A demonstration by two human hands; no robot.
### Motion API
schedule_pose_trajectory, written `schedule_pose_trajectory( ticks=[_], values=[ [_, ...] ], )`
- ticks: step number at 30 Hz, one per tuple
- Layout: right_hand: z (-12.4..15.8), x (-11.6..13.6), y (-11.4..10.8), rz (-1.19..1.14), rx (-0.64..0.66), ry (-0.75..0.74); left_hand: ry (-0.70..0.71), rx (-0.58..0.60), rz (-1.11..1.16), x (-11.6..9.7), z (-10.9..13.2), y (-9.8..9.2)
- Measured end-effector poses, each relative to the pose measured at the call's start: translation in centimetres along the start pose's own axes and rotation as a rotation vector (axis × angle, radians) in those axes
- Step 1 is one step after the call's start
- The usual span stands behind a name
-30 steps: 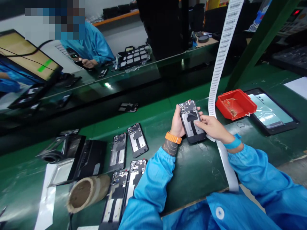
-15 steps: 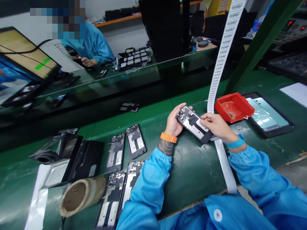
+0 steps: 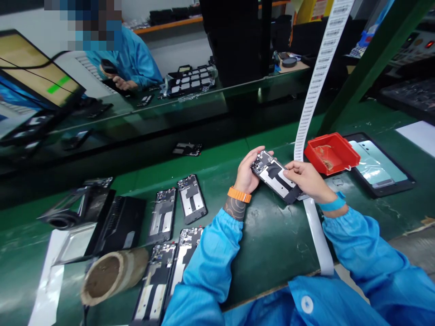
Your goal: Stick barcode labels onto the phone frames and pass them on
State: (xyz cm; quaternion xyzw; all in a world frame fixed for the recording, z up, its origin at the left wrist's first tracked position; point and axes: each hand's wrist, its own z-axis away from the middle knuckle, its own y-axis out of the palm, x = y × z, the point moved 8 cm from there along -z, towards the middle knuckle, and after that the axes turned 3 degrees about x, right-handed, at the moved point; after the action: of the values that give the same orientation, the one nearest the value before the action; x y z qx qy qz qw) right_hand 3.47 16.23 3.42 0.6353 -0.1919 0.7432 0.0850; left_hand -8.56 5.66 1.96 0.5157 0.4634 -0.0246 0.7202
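An opened phone (image 3: 274,175), its circuit board and silvery inner plate showing, is held tilted above the green bench. My left hand (image 3: 248,173) wraps round its upper left end. At the lower right end, my right hand (image 3: 307,179) is closed on the phone's edge, thumb on the inner plate; its other fingers are partly hidden beneath. A strip of barcode labels (image 3: 311,102) hangs down behind my right hand, and a white strip (image 3: 319,240) continues below it towards the bench edge.
Several opened phones (image 3: 192,199) lie left of my left forearm. Further left are a cardboard tube (image 3: 132,267) and a black box-like stand (image 3: 120,222). A red bin (image 3: 333,154) and a black tray (image 3: 380,165) with pale panels sit right. A co-worker (image 3: 136,59) handles something across the bench.
My hands and the phone stay almost still. The view has shifted slightly. Across the bench, the co-worker's hand now shows a dark object raised higher.
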Motion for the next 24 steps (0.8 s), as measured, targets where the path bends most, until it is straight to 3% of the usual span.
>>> schedule_pose_trajectory(
  ticks=[24],
  values=[
    [-0.07,0.2,-0.12,0.019,-0.013,-0.015,0.006,0.02,-0.037,-0.28,-0.01,0.24]
  ],
)
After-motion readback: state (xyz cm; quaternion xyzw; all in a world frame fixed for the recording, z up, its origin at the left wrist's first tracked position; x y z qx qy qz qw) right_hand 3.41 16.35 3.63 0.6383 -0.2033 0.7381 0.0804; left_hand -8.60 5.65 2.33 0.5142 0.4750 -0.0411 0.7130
